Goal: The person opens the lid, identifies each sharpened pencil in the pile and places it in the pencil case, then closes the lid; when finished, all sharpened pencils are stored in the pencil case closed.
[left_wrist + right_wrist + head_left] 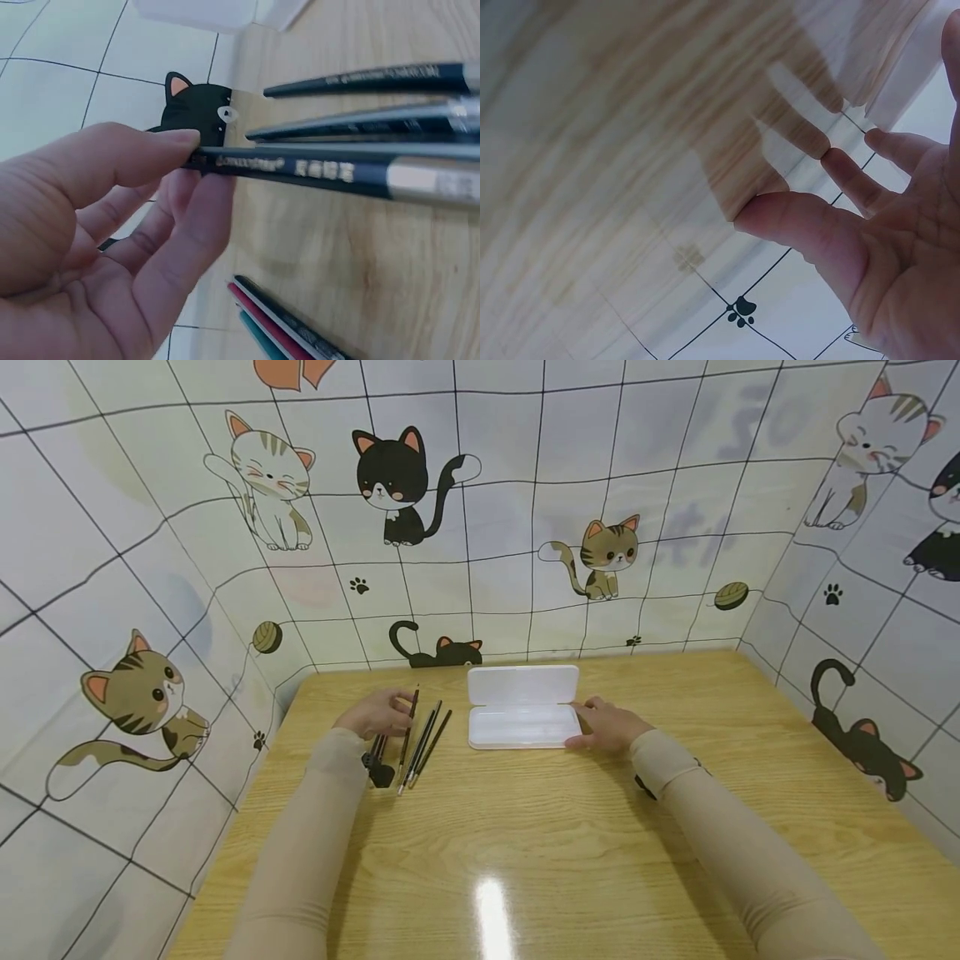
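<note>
On the far left, a striped cat point(161, 693) is drawn on the white wall point(45, 527), which has black lines all over it. Next comes the left hand point(377, 713), at the end of a tan sleeve point(292, 860). Its thumb and fingers pinch the top end of a long pencil point(300, 169), which is dark with white writing and a pale band. A small bunch of thin sticks point(289, 322), dark, red and green, lies near that hand on the wood table point(450, 843). Just to the right of the long pencil, the other pencils point(431, 745) lie on a slant, close together, and they are dark too. More to the right, apart from them, is a white pencil box point(523, 727). It is wide open, with its lid point(523, 685) up at the back, and I see no pencils in it. The right hand point(609, 727) is at the right end of the box, with its fingers spread wide and its fingertips down on the table. Past it, more cats point(862, 735) are on the right wall.
</note>
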Demonstrator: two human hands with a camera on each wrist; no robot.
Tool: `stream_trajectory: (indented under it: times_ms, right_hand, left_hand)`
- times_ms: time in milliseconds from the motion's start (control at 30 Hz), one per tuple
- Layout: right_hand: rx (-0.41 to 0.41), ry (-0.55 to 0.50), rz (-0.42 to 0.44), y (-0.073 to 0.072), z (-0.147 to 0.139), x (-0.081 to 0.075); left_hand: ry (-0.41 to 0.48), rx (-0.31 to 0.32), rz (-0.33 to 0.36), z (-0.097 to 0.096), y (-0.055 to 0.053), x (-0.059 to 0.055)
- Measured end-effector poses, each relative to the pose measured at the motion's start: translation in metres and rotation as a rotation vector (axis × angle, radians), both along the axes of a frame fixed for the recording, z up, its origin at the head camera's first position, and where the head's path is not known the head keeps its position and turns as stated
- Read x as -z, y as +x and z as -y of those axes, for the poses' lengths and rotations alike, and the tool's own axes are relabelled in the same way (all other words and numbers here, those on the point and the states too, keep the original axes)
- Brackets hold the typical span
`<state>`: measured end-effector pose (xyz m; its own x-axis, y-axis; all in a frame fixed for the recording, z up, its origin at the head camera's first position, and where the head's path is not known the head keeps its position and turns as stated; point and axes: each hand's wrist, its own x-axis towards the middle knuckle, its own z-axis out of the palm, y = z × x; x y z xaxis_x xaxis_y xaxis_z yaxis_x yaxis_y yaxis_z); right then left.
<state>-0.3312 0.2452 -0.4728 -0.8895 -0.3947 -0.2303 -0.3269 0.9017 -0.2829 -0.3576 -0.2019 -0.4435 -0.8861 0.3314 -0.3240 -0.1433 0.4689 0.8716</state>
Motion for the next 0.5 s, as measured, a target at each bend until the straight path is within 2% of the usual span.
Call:
stream_trajectory:
  times_ms: [333, 500]
  right_hand:
    - [-0.003, 0.004, -0.005, -0.001, -0.001, 0.002]
    - [-0.007, 0.006, -0.001, -0.001, -0.001, 0.0]
  left_hand:
    - [0.096, -0.088, -0.095, -0.009, -0.006, -0.003]
    - [0.115, -0.087, -0.137, -0.012, -0.004, -0.008]
